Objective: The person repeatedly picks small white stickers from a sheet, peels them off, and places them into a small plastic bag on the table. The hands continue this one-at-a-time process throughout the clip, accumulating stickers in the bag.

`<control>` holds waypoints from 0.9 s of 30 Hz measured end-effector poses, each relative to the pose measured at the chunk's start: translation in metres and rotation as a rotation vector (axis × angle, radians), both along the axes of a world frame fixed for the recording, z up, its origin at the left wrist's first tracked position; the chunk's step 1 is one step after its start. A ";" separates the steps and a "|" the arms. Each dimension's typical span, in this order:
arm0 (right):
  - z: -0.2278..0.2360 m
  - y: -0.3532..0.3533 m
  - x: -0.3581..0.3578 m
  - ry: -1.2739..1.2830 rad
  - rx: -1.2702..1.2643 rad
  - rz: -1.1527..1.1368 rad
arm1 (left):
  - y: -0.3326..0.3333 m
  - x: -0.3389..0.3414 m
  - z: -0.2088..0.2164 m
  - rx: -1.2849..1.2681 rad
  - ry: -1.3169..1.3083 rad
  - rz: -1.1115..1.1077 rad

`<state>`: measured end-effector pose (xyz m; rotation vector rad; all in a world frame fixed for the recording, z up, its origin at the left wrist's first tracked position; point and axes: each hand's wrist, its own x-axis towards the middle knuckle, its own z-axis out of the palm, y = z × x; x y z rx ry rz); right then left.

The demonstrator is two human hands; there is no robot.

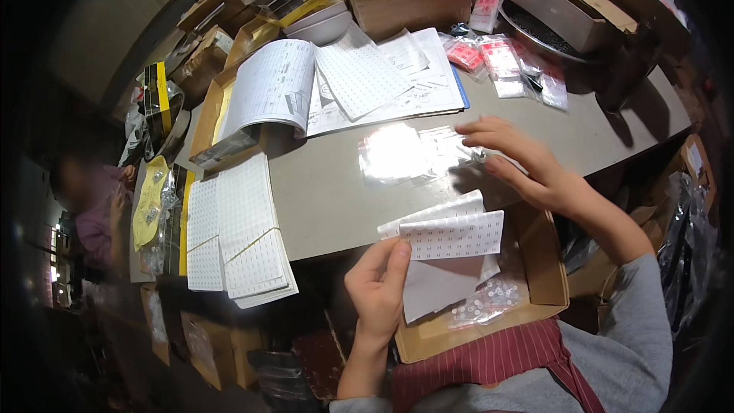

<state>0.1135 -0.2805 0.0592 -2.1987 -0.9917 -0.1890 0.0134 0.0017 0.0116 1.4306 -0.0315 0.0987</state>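
Observation:
My left hand (376, 284) pinches several folded label sheets (459, 235) printed with rows of small marks, thumb on top, at the table's front edge. Below the sheets sits an open cardboard box (549, 264), and in it lies a clear bag of small white round parts (482, 304). My right hand (527, 162) has its fingers stretched out above the table, near the right end of a pile of clear plastic bags (391, 154). Glare washes out much of that pile. Nothing shows in the right hand's grasp.
Two banded stacks of label sheets (252, 241) rest at the left. Behind lie an open paper binder (275, 88) and a loose label sheet (363, 73). Red-and-white packets (505, 65) and a round tray of dark parts (543, 34) stand back right. Another person (95, 214) sits far left.

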 end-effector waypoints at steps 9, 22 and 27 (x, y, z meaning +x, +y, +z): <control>-0.021 0.046 -0.050 -0.128 -0.003 0.011 | -0.008 -0.004 -0.004 0.144 -0.040 0.045; -0.008 0.033 -0.048 0.450 0.095 0.062 | -0.008 0.001 0.003 0.174 -0.049 0.095; -0.008 0.026 -0.054 0.631 0.290 0.000 | -0.007 0.002 -0.005 0.110 -0.083 0.084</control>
